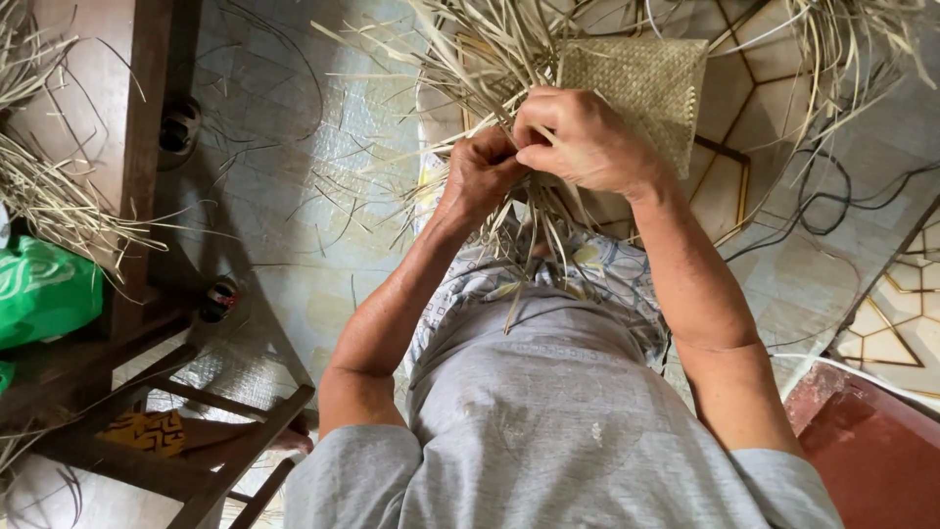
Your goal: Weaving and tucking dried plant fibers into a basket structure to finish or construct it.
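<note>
Where the woven mat [641, 83] lies at the upper centre of the frame, its finished square panel spreads toward the upper right, and loose pale strips [490, 59] fan out from its left edge. The left hand [480, 171] is closed in a fist on a bunch of those strips, just below and left of the panel. The right hand [578, 137] presses against it, fingers curled shut over the strips at the mat's lower edge (the two hands touch, knuckle to knuckle). More strips hang down between the forearms over a patterned cloth [597, 269] and a grey shirt [558, 411]. Beneath lies a tiled floor [284, 196]. A dark wooden chair [147, 294] stands at the left of the frame, with a green bag [44, 289] at the left edge. Black cables [832, 201] curl at the right, and a red surface [867, 451] fills the lower right corner.
</note>
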